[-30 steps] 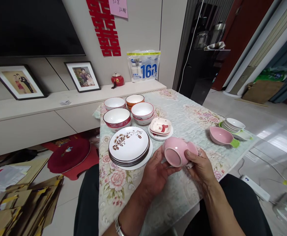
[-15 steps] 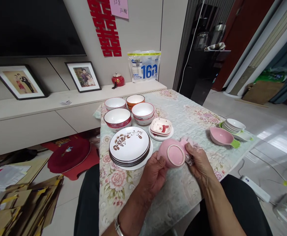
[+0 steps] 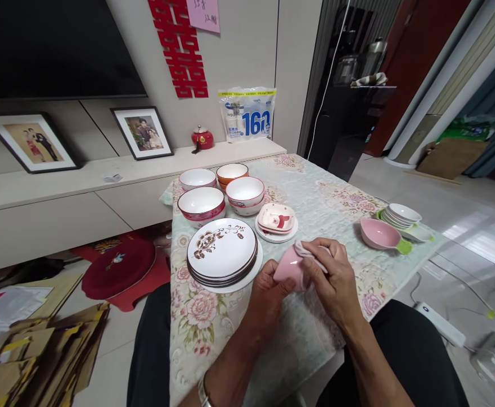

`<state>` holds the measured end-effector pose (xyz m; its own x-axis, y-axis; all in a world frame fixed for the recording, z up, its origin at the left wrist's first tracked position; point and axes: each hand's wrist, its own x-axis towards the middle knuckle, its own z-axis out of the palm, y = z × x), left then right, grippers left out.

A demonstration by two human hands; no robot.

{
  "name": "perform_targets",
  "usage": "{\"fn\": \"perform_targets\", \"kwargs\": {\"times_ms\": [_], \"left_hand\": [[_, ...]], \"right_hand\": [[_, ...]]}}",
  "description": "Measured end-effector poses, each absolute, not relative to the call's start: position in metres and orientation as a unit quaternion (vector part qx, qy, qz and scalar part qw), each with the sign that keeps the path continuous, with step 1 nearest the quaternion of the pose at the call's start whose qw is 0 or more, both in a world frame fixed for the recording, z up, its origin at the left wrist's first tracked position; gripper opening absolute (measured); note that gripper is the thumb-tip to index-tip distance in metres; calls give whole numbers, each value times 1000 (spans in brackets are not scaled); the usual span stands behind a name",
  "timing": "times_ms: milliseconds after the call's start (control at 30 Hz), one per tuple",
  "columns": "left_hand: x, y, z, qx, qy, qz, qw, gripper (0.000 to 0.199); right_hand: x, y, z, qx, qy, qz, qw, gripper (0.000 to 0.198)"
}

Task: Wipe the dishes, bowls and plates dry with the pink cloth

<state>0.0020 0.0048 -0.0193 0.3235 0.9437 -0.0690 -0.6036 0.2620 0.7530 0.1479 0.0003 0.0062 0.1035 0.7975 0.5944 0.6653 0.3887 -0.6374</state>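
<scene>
L hand [image 3: 268, 297] is pinching the pink bowl [image 3: 287, 271], w/ its thumb lying on the near side & fingers curling by the L edge. R hand [image 3: 335, 277] is pinching a cloth [image 3: 304, 250] & pressing it on the bowl's R side, fingers bending over the top. Both arms are coming in low & pointing twd each other. Bowl is tilting over the tbl [image 3: 311, 189], nr the plates [image 3: 224, 254].
</scene>
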Motion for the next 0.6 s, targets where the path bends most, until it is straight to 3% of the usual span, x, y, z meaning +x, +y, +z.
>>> {"fn": "perform_targets", "kwargs": {"times_ms": [267,600], "left_hand": [[4,5,-21,378,286,526,707,21],[-1,6,-30,389,330,478,715,28]], "right_hand": [[117,-17,29,-459,-792,-27,402,19],[149,6,8,-537,-673,10,508,16]]}}
